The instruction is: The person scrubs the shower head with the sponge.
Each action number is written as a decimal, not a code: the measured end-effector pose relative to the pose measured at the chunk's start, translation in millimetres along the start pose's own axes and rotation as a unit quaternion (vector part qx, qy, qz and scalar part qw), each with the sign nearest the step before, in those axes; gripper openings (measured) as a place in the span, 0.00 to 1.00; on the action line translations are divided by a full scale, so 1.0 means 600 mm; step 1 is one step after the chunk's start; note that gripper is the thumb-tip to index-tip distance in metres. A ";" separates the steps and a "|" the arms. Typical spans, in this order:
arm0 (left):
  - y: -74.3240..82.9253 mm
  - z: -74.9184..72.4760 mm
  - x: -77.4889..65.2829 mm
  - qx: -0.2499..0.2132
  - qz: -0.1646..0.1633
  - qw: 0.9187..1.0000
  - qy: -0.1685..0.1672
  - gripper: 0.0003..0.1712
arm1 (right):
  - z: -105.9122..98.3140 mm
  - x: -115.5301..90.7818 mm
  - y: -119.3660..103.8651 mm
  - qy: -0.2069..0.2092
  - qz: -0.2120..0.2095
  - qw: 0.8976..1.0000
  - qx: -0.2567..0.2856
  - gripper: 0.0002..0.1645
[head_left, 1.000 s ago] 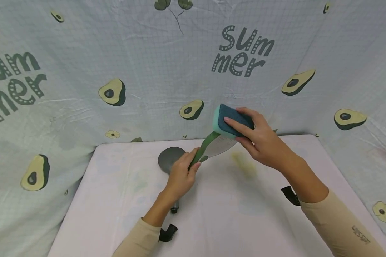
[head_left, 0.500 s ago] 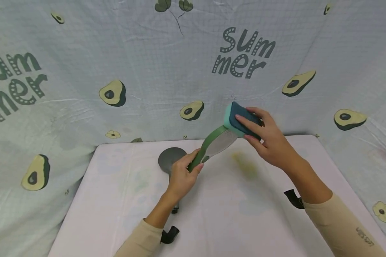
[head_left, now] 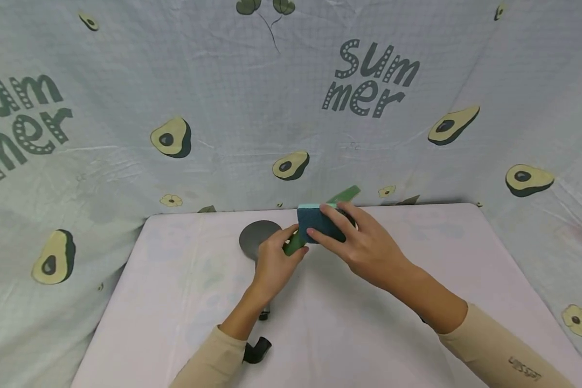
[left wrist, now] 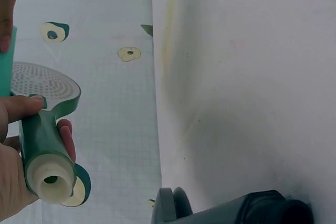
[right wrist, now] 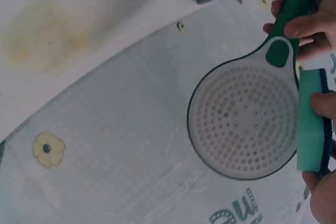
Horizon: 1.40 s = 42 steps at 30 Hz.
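Note:
My left hand [head_left: 274,267] grips the handle of a green handheld shower head [head_left: 347,194] above the table. Its white, round, nozzle-dotted spray face [right wrist: 244,121] shows in the right wrist view. My right hand [head_left: 371,248] holds a two-layer sponge [head_left: 315,222], dark blue on one side and mint green on the other. The mint side lies against the rim of the shower head, seen edge-on in the right wrist view. In the head view, the sponge hides much of the shower head. The left wrist view shows the handle's hollow white threaded end [left wrist: 51,179].
A second, dark grey handheld shower head [head_left: 258,237] lies on the white-covered table [head_left: 194,302], left of centre beyond my left hand. Behind the table hangs a pale cloth [head_left: 223,108] with avocado prints. A black bent piece [head_left: 258,350] sits at my left wrist.
My right hand has moved left and down with the sponge, from the shower head's far end towards its handle. The shower head has turned edge-on in the head view. My left hand has barely moved.

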<state>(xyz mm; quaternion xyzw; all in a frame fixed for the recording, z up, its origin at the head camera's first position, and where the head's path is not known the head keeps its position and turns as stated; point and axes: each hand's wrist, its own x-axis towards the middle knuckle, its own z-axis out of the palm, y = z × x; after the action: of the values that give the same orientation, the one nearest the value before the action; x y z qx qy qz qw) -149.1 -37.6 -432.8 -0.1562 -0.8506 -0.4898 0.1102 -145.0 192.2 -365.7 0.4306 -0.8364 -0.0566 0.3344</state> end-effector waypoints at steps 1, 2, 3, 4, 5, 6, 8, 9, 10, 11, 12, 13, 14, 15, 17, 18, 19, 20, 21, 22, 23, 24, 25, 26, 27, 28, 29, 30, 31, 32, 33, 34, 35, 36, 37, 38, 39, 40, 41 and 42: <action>0.001 0.001 0.000 -0.001 -0.002 1.000 -0.001 0.29 | -0.002 -0.001 0.002 0.002 0.002 1.000 -0.001 0.40; 0.002 0.002 0.001 -0.002 -0.006 1.000 -0.003 0.29 | -0.005 -0.002 0.006 0.006 0.008 1.000 0.000 0.40; 0.003 0.003 0.001 -0.005 -0.011 1.000 -0.006 0.30 | -0.009 -0.002 0.012 0.011 0.016 1.000 0.000 0.40; 0.005 0.003 0.001 -0.010 -0.017 1.000 -0.009 0.30 | -0.014 -0.002 0.018 0.017 0.027 1.000 0.000 0.40; 0.006 0.003 0.001 -0.015 -0.023 1.000 -0.011 0.31 | -0.018 -0.002 0.025 0.022 0.038 0.999 0.002 0.40; 0.008 0.003 0.001 -0.021 -0.027 0.999 -0.014 0.32 | -0.022 -0.001 0.032 0.027 0.047 0.999 0.001 0.40; 0.011 0.003 0.001 -0.032 -0.033 0.999 -0.018 0.32 | -0.026 0.001 0.041 0.037 0.059 0.998 0.000 0.40; 0.012 0.002 0.000 -0.038 -0.037 0.998 -0.021 0.33 | -0.025 0.003 0.043 0.038 0.060 0.997 -0.003 0.40; 0.012 0.002 0.000 -0.044 -0.040 0.998 -0.022 0.33 | -0.023 0.004 0.044 0.041 0.058 0.997 -0.006 0.40; 0.013 0.002 0.000 -0.047 -0.041 0.998 -0.023 0.34 | -0.020 0.004 0.042 0.041 0.052 0.998 -0.008 0.40; 0.013 0.002 0.000 -0.051 -0.043 0.998 -0.024 0.34 | -0.015 0.004 0.038 0.043 0.044 0.998 -0.012 0.40; 0.013 0.001 -0.001 -0.053 -0.044 0.997 -0.024 0.34 | -0.008 0.004 0.033 0.045 0.035 0.998 -0.016 0.39; 0.013 0.000 -0.002 -0.054 -0.045 0.997 -0.023 0.35 | 0.000 0.003 0.027 0.046 0.025 0.998 -0.021 0.40; 0.013 0.000 -0.002 -0.056 -0.048 0.997 -0.022 0.36 | 0.008 0.002 0.020 0.045 0.016 0.999 -0.027 0.40; 0.013 -0.002 -0.002 -0.060 -0.051 0.997 -0.019 0.38 | 0.024 -0.002 0.006 0.042 -0.003 0.999 -0.034 0.42; 0.013 -0.002 -0.002 -0.063 -0.053 0.996 -0.018 0.40 | 0.030 -0.004 -0.001 0.041 -0.010 0.998 -0.036 0.42; 0.013 -0.002 -0.003 -0.065 -0.056 0.996 -0.015 0.42 | 0.036 -0.006 -0.006 0.039 -0.014 0.998 -0.036 0.42; 0.012 -0.001 -0.003 -0.069 -0.060 0.996 -0.014 0.44 | 0.041 -0.008 -0.011 0.037 -0.017 0.999 -0.033 0.43; 0.011 -0.001 -0.003 -0.075 -0.065 0.995 -0.013 0.46 | 0.044 -0.009 -0.014 0.035 -0.016 0.999 -0.025 0.43; 0.010 0.001 -0.004 -0.079 -0.069 0.994 -0.013 0.48 | 0.045 -0.010 -0.017 0.035 -0.013 0.999 -0.014 0.43; 0.009 0.002 -0.005 -0.083 -0.072 0.994 -0.013 0.49 | 0.044 -0.011 -0.018 0.035 -0.009 0.999 -0.004 0.43; 0.007 0.004 -0.006 -0.089 -0.073 0.993 -0.016 0.49 | 0.041 -0.011 -0.019 0.036 -0.005 0.999 0.010 0.43; 0.006 0.006 -0.006 -0.100 -0.074 0.992 -0.021 0.49 | 0.036 -0.011 -0.018 0.037 -0.002 0.999 0.024 0.43; 0.005 0.008 -0.007 -0.112 -0.076 0.990 -0.026 0.48 | 0.031 -0.011 -0.017 0.039 0.003 0.999 0.037 0.44; 0.005 0.009 -0.008 -0.129 -0.076 0.988 -0.030 0.46 | 0.024 -0.012 -0.015 0.040 0.008 0.998 0.051 0.44; 0.005 0.011 -0.008 -0.151 -0.079 0.985 -0.035 0.45 | 0.017 -0.013 -0.012 0.043 0.013 0.997 0.064 0.45; 0.004 0.012 -0.008 -0.174 -0.084 0.980 -0.039 0.44 | 0.010 -0.016 -0.009 0.048 0.018 0.996 0.076 0.44; 0.004 0.013 -0.007 -0.201 -0.090 0.975 -0.042 0.42 | 0.004 -0.019 -0.004 0.055 0.024 0.994 0.090 0.43; 0.004 0.013 -0.007 -0.229 -0.098 0.968 -0.043 0.41 | -0.001 -0.022 0.001 0.063 0.032 0.993 0.099 0.39; 0.004 0.013 -0.006 -0.253 -0.107 0.961 -0.042 0.39 | -0.005 -0.025 0.006 0.073 0.040 0.991 0.108 0.34; 0.005 0.013 -0.005 -0.278 -0.114 0.953 -0.040 0.38 | -0.008 -0.029 0.011 0.084 0.048 0.988 0.117 0.29; 0.004 0.012 -0.005 -0.299 -0.121 0.946 -0.039 0.36 | -0.010 -0.033 0.016 0.097 0.055 0.986 0.126 0.24; 0.004 0.012 -0.004 -0.317 -0.124 0.939 -0.039 0.33 | -0.012 -0.036 0.021 0.106 0.062 0.983 0.133 0.21; 0.004 0.012 -0.003 -0.335 -0.127 0.933 -0.039 0.30 | -0.013 -0.040 0.027 0.116 0.070 0.981 0.137 0.20; 0.005 0.011 -0.001 -0.347 -0.129 0.928 -0.039 0.26 | -0.014 -0.044 0.031 0.124 0.079 0.979 0.138 0.20; 0.005 0.011 0.000 -0.358 -0.132 0.924 -0.040 0.24 | -0.014 -0.047 0.035 0.129 0.088 0.977 0.142 0.21; 0.005 0.011 0.001 -0.367 -0.136 0.919 -0.040 0.22 | -0.014 -0.051 0.039 0.133 0.095 0.976 0.147 0.21; 0.005 0.011 0.002 -0.374 -0.141 0.916 -0.040 0.21 | -0.014 -0.054 0.042 0.134 0.102 0.974 0.150 0.21; 0.006 0.011 0.004 -0.380 -0.146 0.912 -0.039 0.20 | -0.014 -0.057 0.044 0.134 0.108 0.974 0.150 0.22; 0.008 0.011 0.005 -0.386 -0.151 0.909 -0.038 0.20 | -0.014 -0.060 0.047 0.134 0.113 0.973 0.151 0.22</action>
<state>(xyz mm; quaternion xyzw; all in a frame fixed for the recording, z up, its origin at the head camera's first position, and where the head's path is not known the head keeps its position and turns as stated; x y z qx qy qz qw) -150.5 -29.3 -431.1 -0.0750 -0.6119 -0.7846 -0.0661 -144.5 238.6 -366.8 0.3827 -0.8260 0.1666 0.3788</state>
